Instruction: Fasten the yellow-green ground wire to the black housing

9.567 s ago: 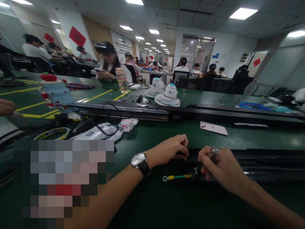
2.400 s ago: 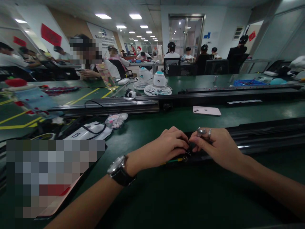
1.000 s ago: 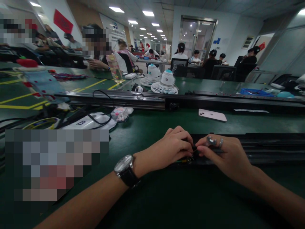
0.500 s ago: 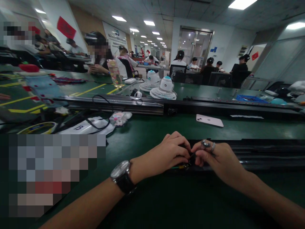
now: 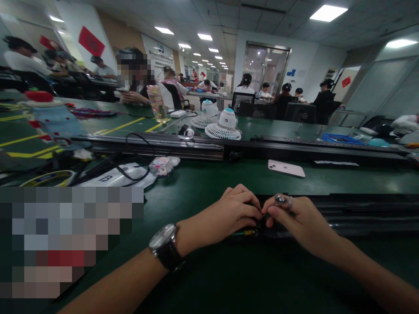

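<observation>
At the left end of a long black rail-like bar (image 5: 366,213), my two hands meet over a small dark part that their fingers mostly hide. My left hand (image 5: 231,213), with a watch on its wrist, has its fingers curled and closed at that end. A green and yellow wire (image 5: 244,233) shows just below its fingertips. My right hand (image 5: 296,218), wearing rings, pinches thumb against forefinger; something thin and dark shows at the fingertips, too small to name.
Beyond my hands lies a pink phone (image 5: 286,168). Farther back, long dark rails (image 5: 157,146) cross the green table, with two white fans (image 5: 225,124) behind them. At left are a white bag (image 5: 114,174), black cables and a clear box (image 5: 161,166). People sit at tables farther off.
The view has shifted slightly. My right fingers have changed angle a little at the small dark part, and more of the green and yellow wire shows below my left hand.
</observation>
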